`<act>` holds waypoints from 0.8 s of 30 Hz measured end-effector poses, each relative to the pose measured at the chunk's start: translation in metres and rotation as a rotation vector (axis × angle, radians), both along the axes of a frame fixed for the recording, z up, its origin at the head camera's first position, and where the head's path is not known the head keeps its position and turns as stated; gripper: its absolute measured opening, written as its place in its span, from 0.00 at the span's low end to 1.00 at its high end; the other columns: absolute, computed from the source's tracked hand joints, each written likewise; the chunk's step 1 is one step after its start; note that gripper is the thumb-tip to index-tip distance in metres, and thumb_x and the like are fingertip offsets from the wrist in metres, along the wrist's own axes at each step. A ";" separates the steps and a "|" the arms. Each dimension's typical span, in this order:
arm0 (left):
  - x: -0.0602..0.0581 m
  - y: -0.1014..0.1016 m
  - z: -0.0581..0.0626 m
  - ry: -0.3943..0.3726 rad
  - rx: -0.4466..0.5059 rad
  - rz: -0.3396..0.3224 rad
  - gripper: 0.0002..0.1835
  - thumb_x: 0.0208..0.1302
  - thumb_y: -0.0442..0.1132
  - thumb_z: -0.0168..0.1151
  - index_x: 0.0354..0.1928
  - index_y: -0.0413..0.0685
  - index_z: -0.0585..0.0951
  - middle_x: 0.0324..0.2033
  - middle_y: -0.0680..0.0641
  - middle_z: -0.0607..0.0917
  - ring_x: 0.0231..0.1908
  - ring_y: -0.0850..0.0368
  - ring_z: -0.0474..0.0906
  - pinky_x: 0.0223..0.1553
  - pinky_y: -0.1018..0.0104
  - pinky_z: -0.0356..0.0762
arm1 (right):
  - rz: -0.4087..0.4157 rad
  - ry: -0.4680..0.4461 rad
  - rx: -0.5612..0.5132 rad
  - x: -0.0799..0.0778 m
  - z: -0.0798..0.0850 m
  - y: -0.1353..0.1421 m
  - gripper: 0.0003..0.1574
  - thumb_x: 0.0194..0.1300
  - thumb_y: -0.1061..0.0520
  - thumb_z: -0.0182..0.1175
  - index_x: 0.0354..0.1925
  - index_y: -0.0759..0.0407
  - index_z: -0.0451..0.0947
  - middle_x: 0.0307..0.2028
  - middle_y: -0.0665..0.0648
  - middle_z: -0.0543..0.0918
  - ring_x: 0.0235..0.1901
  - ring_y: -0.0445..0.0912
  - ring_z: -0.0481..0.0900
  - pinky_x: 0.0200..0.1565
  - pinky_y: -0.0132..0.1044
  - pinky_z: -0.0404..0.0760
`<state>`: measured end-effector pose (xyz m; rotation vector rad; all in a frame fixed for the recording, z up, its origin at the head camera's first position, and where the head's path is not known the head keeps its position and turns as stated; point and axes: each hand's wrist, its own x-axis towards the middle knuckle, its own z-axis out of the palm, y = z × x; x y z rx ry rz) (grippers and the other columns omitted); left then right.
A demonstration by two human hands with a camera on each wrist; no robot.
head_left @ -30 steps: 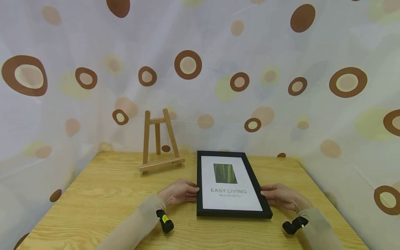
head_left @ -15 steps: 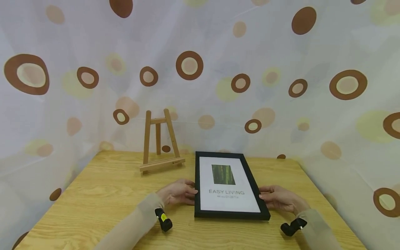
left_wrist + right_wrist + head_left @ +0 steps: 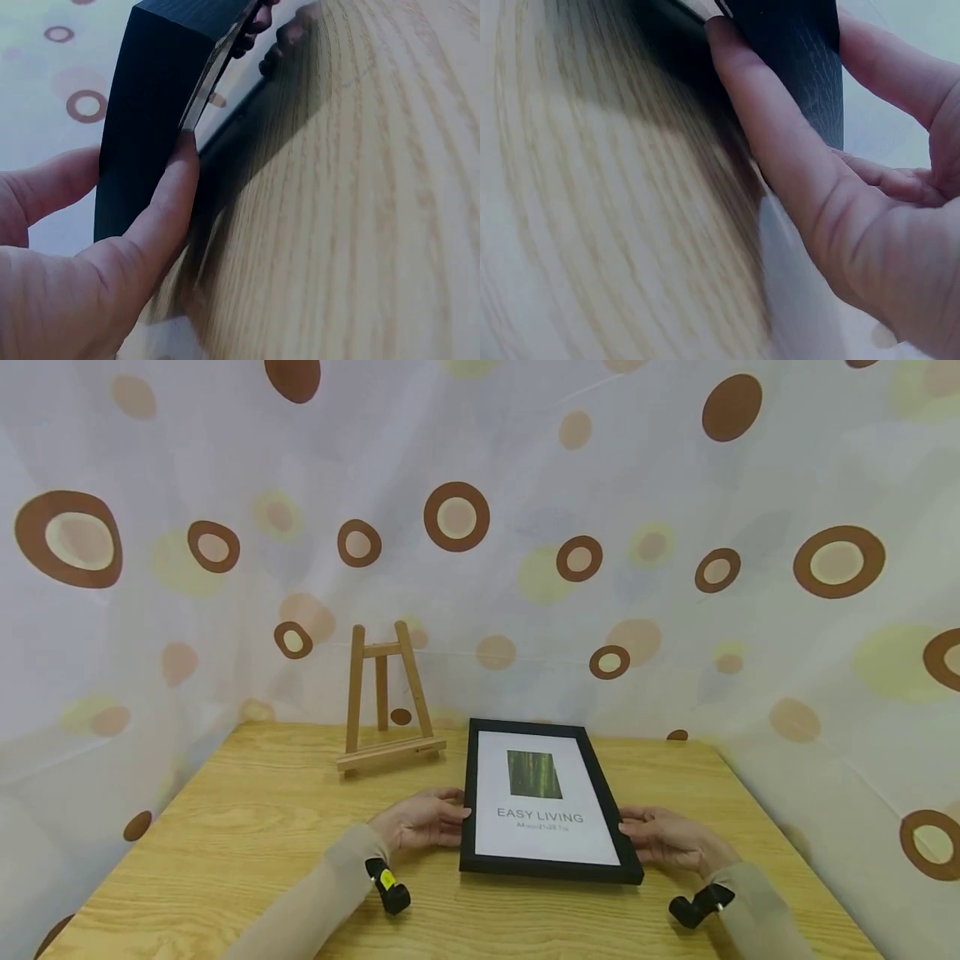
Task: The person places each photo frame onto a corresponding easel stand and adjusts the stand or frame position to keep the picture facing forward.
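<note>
"Black picture frame [image 3: 551, 868], face up: what does the head view give us that the wrist views don't?"

"The whole of it, with its white insert [image 3: 577, 785] and a green forest print [image 3: 534, 775] above the words EASY LIVING. It also takes in the wooden tabletop easel [image 3: 416, 685], standing towards the back of the worktop [image 3: 262, 827], left of the frame and apart from it."

"And the wrist views?"

"They look in from the side. The left one shows a gap and a dark shadow between the frame and the worktop, so it's raised there; from above that's hard to read. The right one shows shadow beneath it too."

"Where does the frame sit against the fingers [image 3: 176, 180]?"

"Between the two hands. The left hand [image 3: 422, 820] is clamped on its left side, one digit at the upper edge and another at the lower. The right hand [image 3: 675, 839] grips the opposite side the same way."

"Level with each other?"

"Roughly, and nearer the person's end of the frame than the far end."
</note>
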<state>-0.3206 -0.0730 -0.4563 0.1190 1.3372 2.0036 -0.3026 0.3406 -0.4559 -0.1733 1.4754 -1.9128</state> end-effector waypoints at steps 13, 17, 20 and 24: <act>0.002 -0.011 0.004 -0.003 0.046 -0.017 0.44 0.58 0.24 0.56 0.70 0.55 0.46 0.50 0.34 0.73 0.44 0.47 0.76 0.48 0.46 0.71 | 0.122 0.040 -0.030 0.009 0.007 -0.003 0.49 0.65 0.73 0.42 0.67 0.60 0.19 0.58 0.63 0.68 0.53 0.61 0.70 0.52 0.58 0.66; 0.003 -0.016 0.006 0.025 0.063 -0.030 0.45 0.58 0.24 0.56 0.70 0.58 0.45 0.50 0.34 0.73 0.45 0.46 0.76 0.49 0.46 0.70 | 0.146 0.036 -0.060 0.011 0.010 -0.007 0.51 0.65 0.75 0.41 0.67 0.53 0.17 0.59 0.65 0.66 0.54 0.63 0.68 0.53 0.60 0.64; 0.004 -0.018 0.006 0.050 0.088 -0.035 0.46 0.58 0.22 0.55 0.71 0.59 0.44 0.51 0.32 0.72 0.47 0.43 0.75 0.49 0.45 0.70 | 0.149 0.042 -0.083 0.011 0.012 -0.010 0.52 0.65 0.75 0.40 0.68 0.48 0.17 0.60 0.65 0.64 0.56 0.63 0.66 0.54 0.60 0.62; 0.006 -0.022 0.006 0.099 0.091 -0.043 0.47 0.58 0.22 0.54 0.71 0.61 0.42 0.52 0.29 0.71 0.47 0.39 0.74 0.48 0.44 0.70 | 0.125 0.060 -0.079 0.011 0.012 -0.014 0.54 0.64 0.75 0.42 0.68 0.45 0.20 0.60 0.66 0.63 0.56 0.64 0.65 0.54 0.60 0.62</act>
